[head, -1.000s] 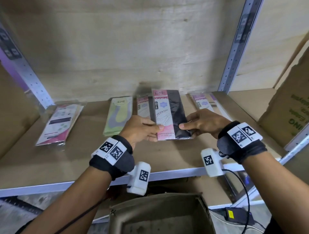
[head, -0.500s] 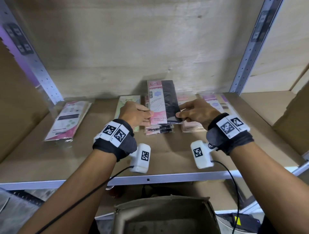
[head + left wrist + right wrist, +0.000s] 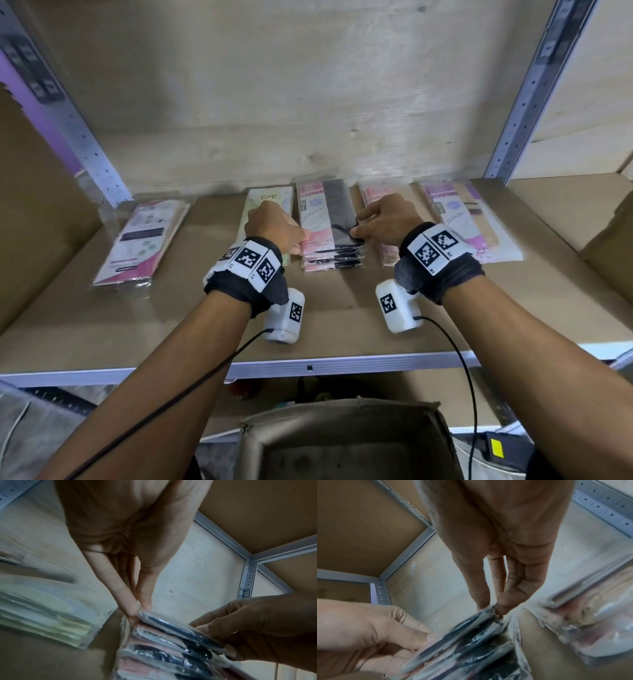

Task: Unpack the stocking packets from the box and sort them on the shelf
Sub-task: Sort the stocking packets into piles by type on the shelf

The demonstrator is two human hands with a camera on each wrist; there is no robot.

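Observation:
A pink-and-black stocking packet [image 3: 325, 216] lies on top of a stack of like packets [image 3: 332, 262] in the middle of the shelf [image 3: 342, 329]. My left hand [image 3: 303, 237] pinches its left edge and my right hand [image 3: 354, 230] pinches its right edge. In the left wrist view, thumb and forefinger of the left hand [image 3: 137, 612] nip the packet [image 3: 180, 630] at its corner. In the right wrist view, my right hand [image 3: 489, 609] pinches the packet [image 3: 453, 639] at its other edge. The open cardboard box [image 3: 342, 442] sits below the shelf, its inside dim.
Other piles lie in a row on the shelf: a green packet pile [image 3: 267, 202], a pink pile [image 3: 376, 190], a purple-pink packet [image 3: 459, 219] at the right, and a pink-white packet [image 3: 144, 236] at the left. Metal uprights [image 3: 527, 89] flank the bay. Cardboard [image 3: 609, 240] stands at the right.
Both hands have carried the pink-and-black packet back into the shelf and lowered it onto the stack of matching packets. The head camera has moved closer.

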